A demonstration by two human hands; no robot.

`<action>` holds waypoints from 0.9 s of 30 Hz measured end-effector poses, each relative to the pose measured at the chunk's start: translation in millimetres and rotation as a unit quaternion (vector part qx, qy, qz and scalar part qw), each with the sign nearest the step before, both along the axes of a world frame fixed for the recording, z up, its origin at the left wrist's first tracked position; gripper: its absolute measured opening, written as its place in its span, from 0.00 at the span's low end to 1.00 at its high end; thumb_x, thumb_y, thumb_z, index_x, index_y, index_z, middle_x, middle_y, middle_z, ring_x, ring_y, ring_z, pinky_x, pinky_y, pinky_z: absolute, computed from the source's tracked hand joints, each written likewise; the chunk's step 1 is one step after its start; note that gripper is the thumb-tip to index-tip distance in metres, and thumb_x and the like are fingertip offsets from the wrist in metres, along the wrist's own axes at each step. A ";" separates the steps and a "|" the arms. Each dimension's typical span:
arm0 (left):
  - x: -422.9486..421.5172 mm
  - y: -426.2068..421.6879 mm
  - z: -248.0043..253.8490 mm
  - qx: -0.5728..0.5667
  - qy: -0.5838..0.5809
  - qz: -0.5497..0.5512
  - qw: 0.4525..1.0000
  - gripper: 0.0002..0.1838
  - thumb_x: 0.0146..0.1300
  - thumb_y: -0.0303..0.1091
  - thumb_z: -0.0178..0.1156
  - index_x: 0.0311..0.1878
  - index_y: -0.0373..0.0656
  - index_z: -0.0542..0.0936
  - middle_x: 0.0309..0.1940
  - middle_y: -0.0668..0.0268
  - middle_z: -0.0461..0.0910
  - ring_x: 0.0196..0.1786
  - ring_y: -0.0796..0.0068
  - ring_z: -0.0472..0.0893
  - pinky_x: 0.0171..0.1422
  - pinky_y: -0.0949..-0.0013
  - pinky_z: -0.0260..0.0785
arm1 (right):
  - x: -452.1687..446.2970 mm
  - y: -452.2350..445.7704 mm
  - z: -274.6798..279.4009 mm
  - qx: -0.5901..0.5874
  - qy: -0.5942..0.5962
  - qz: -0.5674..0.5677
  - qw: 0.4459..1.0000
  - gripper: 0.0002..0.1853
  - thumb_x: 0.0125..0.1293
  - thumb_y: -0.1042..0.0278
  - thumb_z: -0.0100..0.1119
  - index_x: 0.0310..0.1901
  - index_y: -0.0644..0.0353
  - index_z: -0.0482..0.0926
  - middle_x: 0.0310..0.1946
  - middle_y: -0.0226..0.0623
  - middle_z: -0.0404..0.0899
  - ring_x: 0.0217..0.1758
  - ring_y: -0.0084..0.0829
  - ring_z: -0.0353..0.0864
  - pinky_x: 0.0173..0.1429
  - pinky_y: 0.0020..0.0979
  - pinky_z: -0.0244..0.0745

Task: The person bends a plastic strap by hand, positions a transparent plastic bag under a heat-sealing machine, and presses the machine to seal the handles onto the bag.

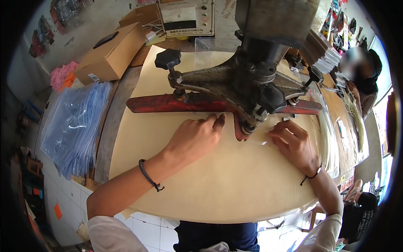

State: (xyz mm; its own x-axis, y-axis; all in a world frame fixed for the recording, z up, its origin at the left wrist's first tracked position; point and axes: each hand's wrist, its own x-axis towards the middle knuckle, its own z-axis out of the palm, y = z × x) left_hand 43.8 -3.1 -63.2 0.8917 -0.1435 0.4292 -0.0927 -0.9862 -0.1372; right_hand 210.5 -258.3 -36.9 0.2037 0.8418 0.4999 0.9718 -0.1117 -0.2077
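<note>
Here, clear plastic [259, 143] glints near scuffed red bar [155, 103]; left hand [195, 136], right hand [294, 143] curled, grip's hold unclear.

Two forearms converge from either side, the left forearm [126, 185] slanting further across than the right forearm [328, 189]. The left hand [197, 136] is turned back-up, its fingers [210, 119] curled; the right hand [297, 145] arches well apart from it, fingers bent inward.
</note>
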 end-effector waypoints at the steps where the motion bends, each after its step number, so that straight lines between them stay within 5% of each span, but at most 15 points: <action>1: -0.5 -1.5 3.0 0.002 0.012 0.010 1.000 0.22 0.58 0.26 0.63 0.57 0.32 0.81 0.33 0.61 0.83 0.30 0.69 0.86 0.32 0.69 0.80 | -0.1 -0.1 0.3 0.001 -0.004 -0.001 1.000 0.10 0.57 0.78 0.71 0.41 0.59 0.85 0.40 0.35 0.81 0.38 0.37 0.86 0.41 0.36 0.84; 8: -3.1 -0.5 10.7 -0.043 0.059 0.022 0.997 0.28 0.55 0.26 0.61 0.63 0.33 0.79 0.16 0.63 0.79 0.20 0.68 0.83 0.26 0.66 0.75 | 0.5 -1.5 1.7 0.032 -0.025 -0.005 0.999 0.12 0.54 0.81 0.71 0.40 0.60 0.83 0.38 0.35 0.81 0.38 0.36 0.85 0.41 0.36 0.84; 27: -6.3 -1.0 17.7 -0.053 0.097 0.026 0.994 0.30 0.57 0.26 0.60 0.67 0.35 0.77 0.15 0.62 0.77 0.17 0.68 0.80 0.25 0.66 0.73 | 2.7 1.3 -2.9 0.016 0.051 -0.058 0.997 0.08 0.57 0.79 0.69 0.39 0.59 0.83 0.40 0.37 0.82 0.39 0.41 0.86 0.44 0.37 0.84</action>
State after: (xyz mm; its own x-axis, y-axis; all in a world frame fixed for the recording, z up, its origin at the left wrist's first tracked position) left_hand 37.5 -4.1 -45.5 0.9644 -0.0577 0.2581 -0.0550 -0.9983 -0.0177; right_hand 213.2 -257.0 -39.8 0.3495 0.7941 0.4973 0.9265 -0.2140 -0.3094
